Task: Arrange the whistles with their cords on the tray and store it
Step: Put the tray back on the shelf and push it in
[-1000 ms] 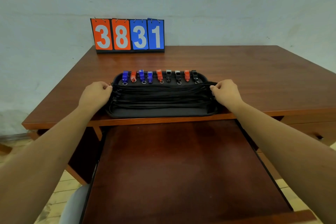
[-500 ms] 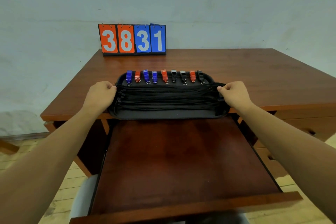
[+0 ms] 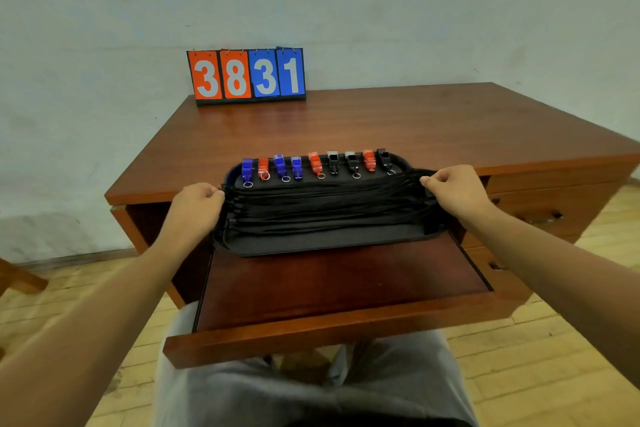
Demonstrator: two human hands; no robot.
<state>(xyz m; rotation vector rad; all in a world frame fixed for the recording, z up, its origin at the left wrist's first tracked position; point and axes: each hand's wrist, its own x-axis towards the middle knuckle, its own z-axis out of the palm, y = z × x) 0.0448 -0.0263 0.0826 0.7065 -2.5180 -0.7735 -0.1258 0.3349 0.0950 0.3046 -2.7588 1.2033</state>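
Gripping tray [image 3: 322, 243] by short ends, left hand [image 3: 194, 208] and right hand [image 3: 453, 194] curling round rims; long axis lying crosswise, open drawer [image 3: 339, 288] just below, nearer body.

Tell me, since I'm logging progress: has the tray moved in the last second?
Yes. The tray has come toward the person, now overhanging the front edge of the desk above the open drawer.

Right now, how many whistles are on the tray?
9 whistles, in one row along the far edge of the tray. From the left: blue, red, blue, blue, red, black, black, red, black. More could lie hidden under the cords.
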